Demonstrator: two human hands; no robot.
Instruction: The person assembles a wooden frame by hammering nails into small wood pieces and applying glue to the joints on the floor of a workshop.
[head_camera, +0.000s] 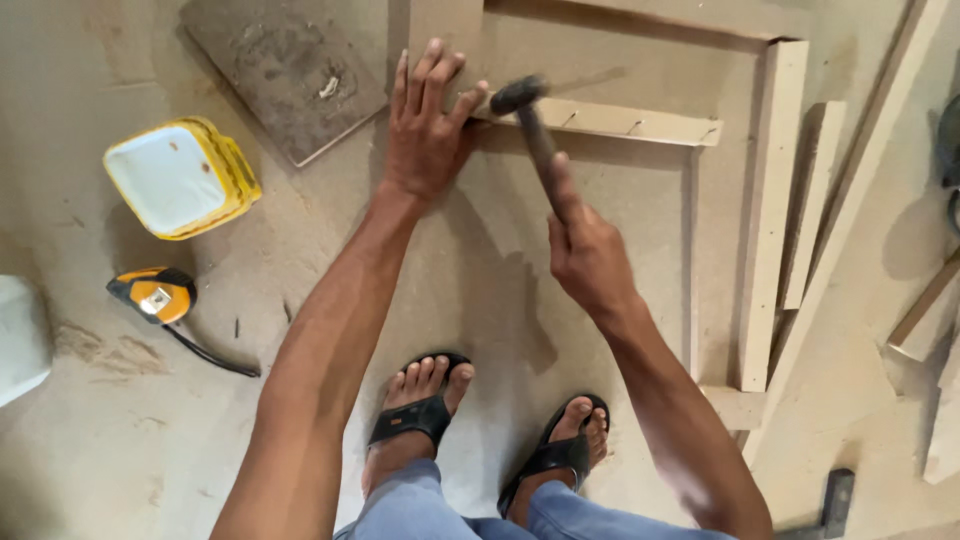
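My right hand (585, 250) grips the dark handle of a hammer (528, 118), whose head is at the left end of a thin wooden strip (610, 120) with several nails sticking out of it. My left hand (428, 125) lies flat with fingers spread, pressing on the wooden frame corner (445, 25) beside the hammer head. The strip lies across a rectangular frame of light boards (772, 200) on the floor.
A yellow tub with a white lid (180, 177) and a yellow-black tape measure (155, 297) lie on the left. A dark worn board (285, 70) is at the top left. Loose wooden strips (930, 310) lie right. My sandalled feet (425, 410) stand below.
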